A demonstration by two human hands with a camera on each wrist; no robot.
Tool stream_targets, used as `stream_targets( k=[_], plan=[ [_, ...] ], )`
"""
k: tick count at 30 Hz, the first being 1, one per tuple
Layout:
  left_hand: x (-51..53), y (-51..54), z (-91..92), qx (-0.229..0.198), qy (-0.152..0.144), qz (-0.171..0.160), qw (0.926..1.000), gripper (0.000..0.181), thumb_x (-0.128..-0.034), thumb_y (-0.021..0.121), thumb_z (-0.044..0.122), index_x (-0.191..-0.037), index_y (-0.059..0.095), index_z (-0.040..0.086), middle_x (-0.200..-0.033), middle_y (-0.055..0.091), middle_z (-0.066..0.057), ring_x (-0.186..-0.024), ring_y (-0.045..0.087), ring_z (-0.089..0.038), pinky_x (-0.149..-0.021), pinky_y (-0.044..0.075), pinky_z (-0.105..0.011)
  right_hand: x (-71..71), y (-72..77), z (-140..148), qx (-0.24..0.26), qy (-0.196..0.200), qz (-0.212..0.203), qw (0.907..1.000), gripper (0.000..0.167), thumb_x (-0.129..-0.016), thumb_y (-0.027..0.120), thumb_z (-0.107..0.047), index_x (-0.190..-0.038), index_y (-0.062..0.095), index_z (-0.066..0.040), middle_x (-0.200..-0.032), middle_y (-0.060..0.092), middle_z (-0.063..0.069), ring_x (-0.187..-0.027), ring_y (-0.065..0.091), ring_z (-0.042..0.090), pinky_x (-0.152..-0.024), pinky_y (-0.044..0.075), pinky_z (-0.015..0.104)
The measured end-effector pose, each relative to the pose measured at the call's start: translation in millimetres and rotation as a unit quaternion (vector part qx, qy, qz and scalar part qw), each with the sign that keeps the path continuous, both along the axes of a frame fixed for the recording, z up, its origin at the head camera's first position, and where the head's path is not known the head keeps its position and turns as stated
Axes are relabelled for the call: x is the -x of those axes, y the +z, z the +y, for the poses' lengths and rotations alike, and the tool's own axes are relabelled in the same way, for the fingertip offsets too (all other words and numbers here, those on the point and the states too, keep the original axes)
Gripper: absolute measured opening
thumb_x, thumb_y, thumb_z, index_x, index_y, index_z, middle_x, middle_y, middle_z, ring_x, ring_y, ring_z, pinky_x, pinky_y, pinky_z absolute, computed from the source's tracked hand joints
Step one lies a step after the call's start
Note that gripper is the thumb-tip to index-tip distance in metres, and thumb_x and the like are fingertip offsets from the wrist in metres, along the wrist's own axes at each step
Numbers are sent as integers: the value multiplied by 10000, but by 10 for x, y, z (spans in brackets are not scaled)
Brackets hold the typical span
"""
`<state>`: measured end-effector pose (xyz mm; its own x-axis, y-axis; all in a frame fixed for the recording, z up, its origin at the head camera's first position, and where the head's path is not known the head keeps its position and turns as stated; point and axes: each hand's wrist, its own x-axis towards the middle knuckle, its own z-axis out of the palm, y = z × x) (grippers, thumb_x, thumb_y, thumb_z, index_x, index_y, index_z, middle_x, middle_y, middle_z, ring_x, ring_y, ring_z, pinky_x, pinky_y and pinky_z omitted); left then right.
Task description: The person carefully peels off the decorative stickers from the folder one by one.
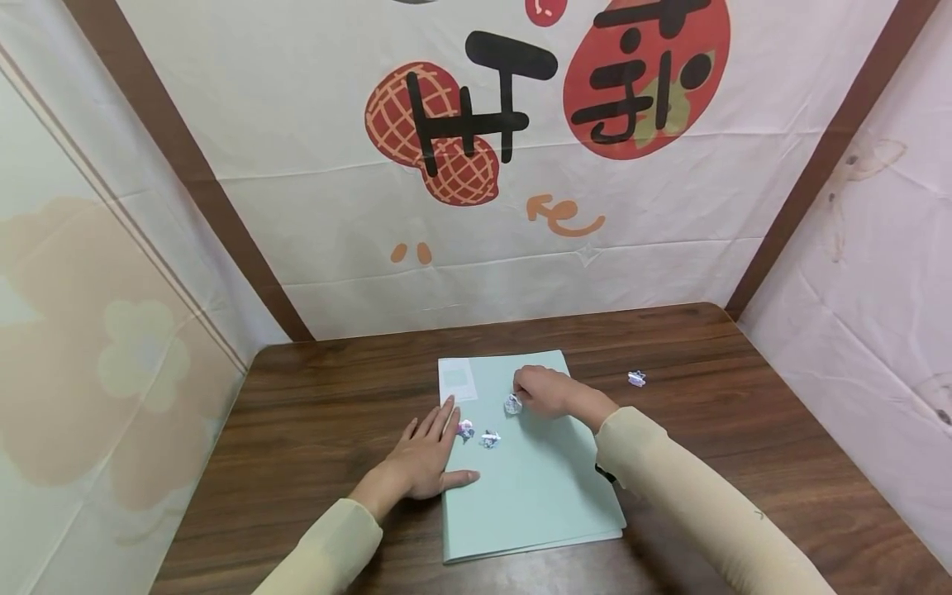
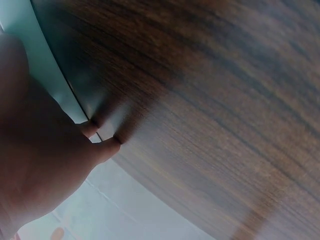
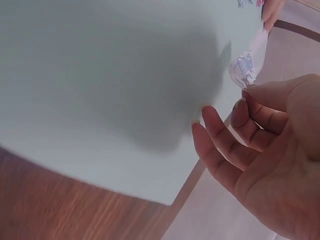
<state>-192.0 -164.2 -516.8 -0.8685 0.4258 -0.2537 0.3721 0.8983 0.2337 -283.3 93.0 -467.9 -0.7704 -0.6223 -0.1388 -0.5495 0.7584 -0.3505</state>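
Observation:
A pale green folder (image 1: 535, 487) lies flat on the wooden table, a white label (image 1: 457, 380) at its upper left corner. My left hand (image 1: 426, 456) rests spread over the folder's left edge, the thumb on the cover; in the left wrist view two fingertips touch the table beside the edge. Above the cover my right hand (image 1: 546, 392) pinches a small shiny sticker (image 3: 243, 69) between thumb and index finger, its other fingers loosely bent. Two more shiny stickers, a pinkish one (image 1: 465, 430) by the left fingers and a silvery one (image 1: 490, 439), are on the cover.
Another shiny sticker (image 1: 636, 378) lies on the brown wooden table (image 1: 312, 430), to the right of the folder. A white printed cloth (image 1: 335, 207) hangs behind the table, with more cloth at both sides.

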Motion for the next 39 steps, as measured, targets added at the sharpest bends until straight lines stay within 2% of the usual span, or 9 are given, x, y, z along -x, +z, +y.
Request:
stream_targets(
  k=[5, 12, 18, 25, 32, 39],
  plan=[
    [32, -26, -14, 69, 17, -4, 10000, 1132, -888, 491, 815, -1655, 72, 95, -1725, -102, -81, -1576, 82, -353, -1220, 116, -635, 23, 24, 124, -41, -20, 101, 9999, 107, -1009, 554, -50, -1012, 661, -39, -940, 633, 45, -814, 532, 167, -727, 495, 352],
    [17, -14, -13, -19, -70, 57, 10000, 1116, -901, 497, 797, -1652, 88, 79, -1726, -88, -92, -1574, 90, -355, -1216, 120, -640, 72, 45, 338, -122, -355, 41, 9993, 116, -1006, 614, -159, -1033, 653, -53, -925, 622, 25, -769, 530, 154, -648, 474, 323],
    [-7, 20, -5, -56, -92, 63, 9999, 1108, -909, 503, 782, -1650, 85, 73, -1725, -90, -99, -1574, 83, -357, -1219, 110, -636, 99, 75, 516, -213, -485, 58, 9986, 147, -995, 619, -169, -1044, 648, -33, -924, 622, 35, -784, 532, 173, -683, 490, 350],
    [6, 11, -8, -21, -114, 77, 9999, 1115, -906, 507, 782, -1650, 78, 72, -1725, -93, -97, -1575, 80, -353, -1221, 116, -633, 110, 55, 712, -297, -635, -86, 9975, 193, -1021, 615, -207, -1092, 634, -28, -926, 591, 30, -801, 527, 177, -679, 475, 347],
    [4, -4, -12, 6, -128, 58, 9999, 1115, -911, 490, 788, -1650, 63, 72, -1722, -107, -98, -1576, 74, -351, -1223, 117, -625, 97, 73, 853, -348, -756, -108, 9965, 152, -1020, 630, -224, -1006, 599, -76, -881, 559, 30, -771, 506, 183, -639, 431, 339],
    [-11, 19, -7, -20, -139, 81, 9999, 1099, -922, 489, 775, -1648, 72, 64, -1723, -93, -108, -1576, 75, -353, -1222, 117, -627, 95, 72, 961, -391, -877, -235, 9951, 186, -1016, 641, -266, -1004, 600, -84, -870, 555, 30, -754, 501, 182, -622, 415, 337]
  ],
)
